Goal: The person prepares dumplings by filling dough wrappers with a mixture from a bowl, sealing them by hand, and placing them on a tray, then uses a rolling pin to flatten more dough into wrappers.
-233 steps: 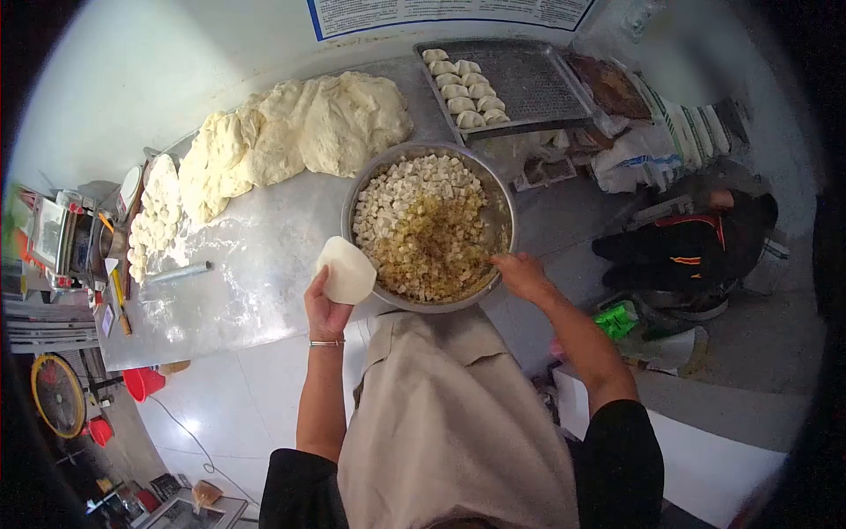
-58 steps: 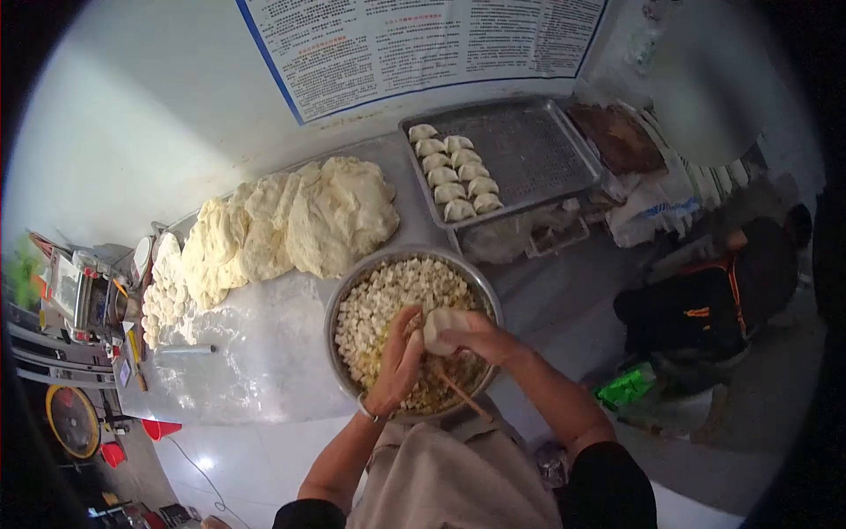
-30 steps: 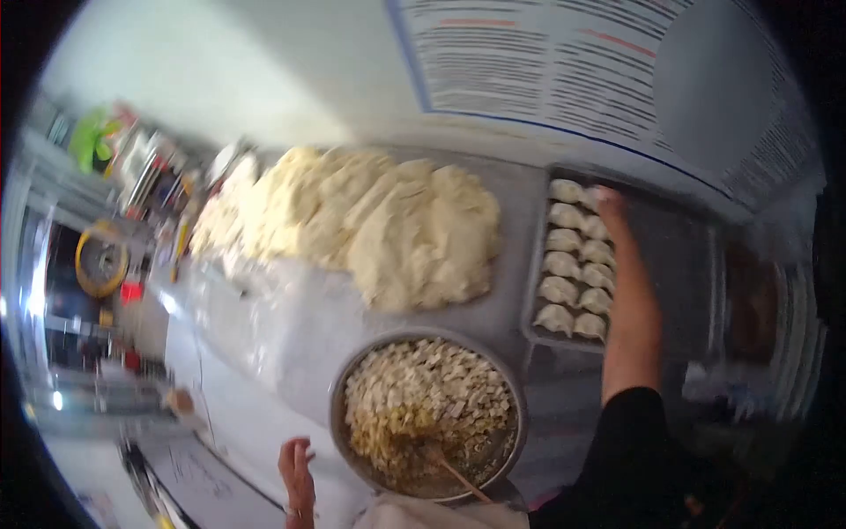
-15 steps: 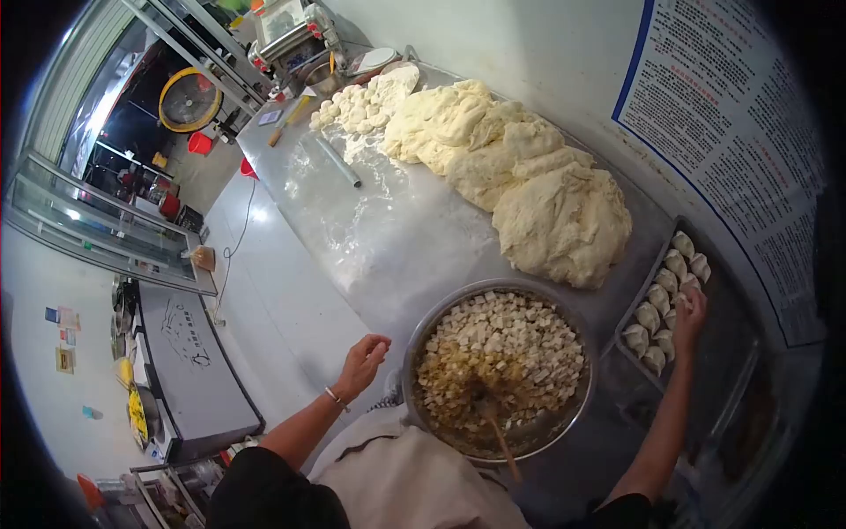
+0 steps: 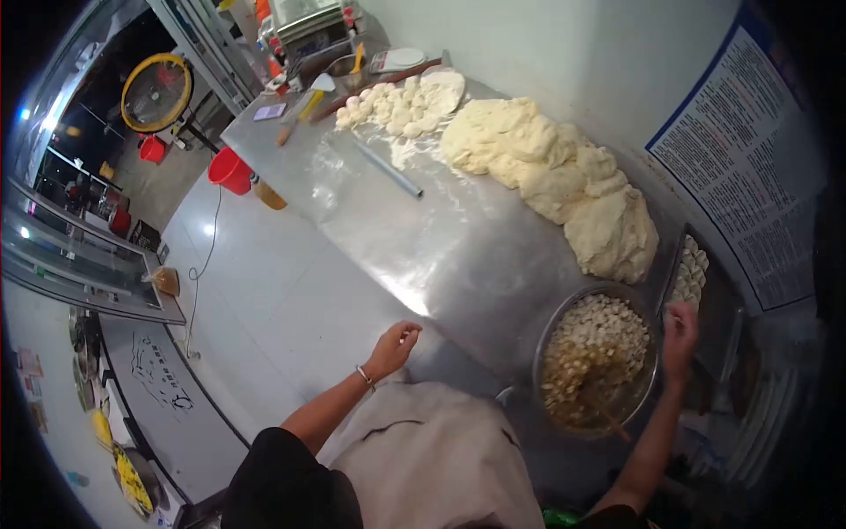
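Two bare hands show: the left hand point(image 5: 393, 349), fingers curled together, is empty; the right hand point(image 5: 679, 342), its grip unclear, hovers between the round metal filling bowl point(image 5: 545, 339) and white dumplings point(image 5: 691, 271).

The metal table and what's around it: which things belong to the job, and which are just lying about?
Probably the job:
- bowl, filling, wooden stick
- big dough, small dough pieces
- tray, dumplings
- perhaps the metal rod

Apparently just about:
- red bucket
- yellow-rimmed fan
- wall poster
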`<state>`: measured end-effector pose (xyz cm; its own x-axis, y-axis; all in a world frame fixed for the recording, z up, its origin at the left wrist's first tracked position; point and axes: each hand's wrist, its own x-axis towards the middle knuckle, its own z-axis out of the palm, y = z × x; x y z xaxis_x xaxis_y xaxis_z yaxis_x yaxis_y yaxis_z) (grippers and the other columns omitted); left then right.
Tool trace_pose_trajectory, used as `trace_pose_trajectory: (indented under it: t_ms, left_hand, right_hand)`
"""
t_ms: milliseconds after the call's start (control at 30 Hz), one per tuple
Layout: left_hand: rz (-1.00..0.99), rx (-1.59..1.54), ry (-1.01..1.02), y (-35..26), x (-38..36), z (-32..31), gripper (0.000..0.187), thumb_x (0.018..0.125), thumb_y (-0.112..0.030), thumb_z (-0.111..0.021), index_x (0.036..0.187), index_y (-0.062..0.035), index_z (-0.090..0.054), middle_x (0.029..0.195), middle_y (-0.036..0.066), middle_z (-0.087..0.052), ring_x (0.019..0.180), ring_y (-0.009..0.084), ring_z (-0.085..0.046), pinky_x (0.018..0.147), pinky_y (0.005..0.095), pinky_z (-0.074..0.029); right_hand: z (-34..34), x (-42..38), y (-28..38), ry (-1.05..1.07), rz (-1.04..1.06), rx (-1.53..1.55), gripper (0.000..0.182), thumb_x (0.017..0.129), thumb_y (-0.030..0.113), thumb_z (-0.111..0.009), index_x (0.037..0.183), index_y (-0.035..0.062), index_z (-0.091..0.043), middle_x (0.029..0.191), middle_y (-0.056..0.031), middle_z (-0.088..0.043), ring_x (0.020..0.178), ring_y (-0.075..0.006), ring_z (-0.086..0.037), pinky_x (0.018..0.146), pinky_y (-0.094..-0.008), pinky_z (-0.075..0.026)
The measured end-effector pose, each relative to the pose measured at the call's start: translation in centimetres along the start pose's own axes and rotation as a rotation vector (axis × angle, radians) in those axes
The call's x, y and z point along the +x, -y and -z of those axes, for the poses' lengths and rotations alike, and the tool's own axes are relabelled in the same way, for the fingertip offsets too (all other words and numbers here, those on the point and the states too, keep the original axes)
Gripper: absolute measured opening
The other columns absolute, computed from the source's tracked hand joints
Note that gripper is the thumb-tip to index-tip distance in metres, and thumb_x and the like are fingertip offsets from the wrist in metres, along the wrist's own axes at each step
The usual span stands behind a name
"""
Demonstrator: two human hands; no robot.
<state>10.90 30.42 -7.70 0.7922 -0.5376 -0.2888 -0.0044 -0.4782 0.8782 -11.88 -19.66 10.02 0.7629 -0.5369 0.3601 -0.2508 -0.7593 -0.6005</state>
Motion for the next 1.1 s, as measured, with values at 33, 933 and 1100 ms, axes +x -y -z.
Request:
trace_pose_trajectory:
  t_ms: [33, 933, 1100]
  left_hand:
    - [-0.055, -0.066, -0.013, 1.2, 0.0, 2.0, 0.025, 0.099, -0.022, -0.055, 0.113, -0.0026, -0.063, 0.106, 0.014, -0.066, 0.092, 0.0223, -0.066, 0.082, 0.0337, -0.053]
    - [-0.16, 0.104, -0.356, 7.2, 26.5, 29.6, 0.019, 0.098, -0.013, -0.056, 0.11, -0.0011, -0.063, 0.103, 0.013, -0.066, 0.093, 0.0206, -0.064, 0.08, 0.0308, -0.052]
    - [-0.591, 0.379, -0.116, 2.8, 42.3, 27.0, 0.033, 0.09, -0.007, -0.061, 0.122, -0.0027, -0.058, 0.131, 0.018, -0.056, 0.119, 0.037, -0.054, 0.101, 0.0446, -0.044]
  right_hand:
    - [-2.9, -0.1, 2.8, 0.053, 0.028, 0.034, 0.017, 0.09, 0.004, -0.059, 0.106, 0.0031, -0.065, 0.109, -0.007, -0.059, 0.099, -0.0193, -0.059, 0.078, -0.0316, -0.049]
    - [-63.2, 16.6, 21.7, 0.524, 0.148, -0.133, 0.035, 0.084, 0.005, -0.056, 0.119, 0.0051, -0.055, 0.111, -0.0166, -0.058, 0.105, -0.0353, -0.055, 0.089, -0.0438, -0.049]
    - [-56.1, 10.5, 17.8, 0.562, 0.007, -0.243, 0.038, 0.079, 0.006, -0.062, 0.117, 0.0095, -0.057, 0.113, -0.0148, -0.056, 0.106, -0.036, -0.054, 0.087, -0.046, -0.048]
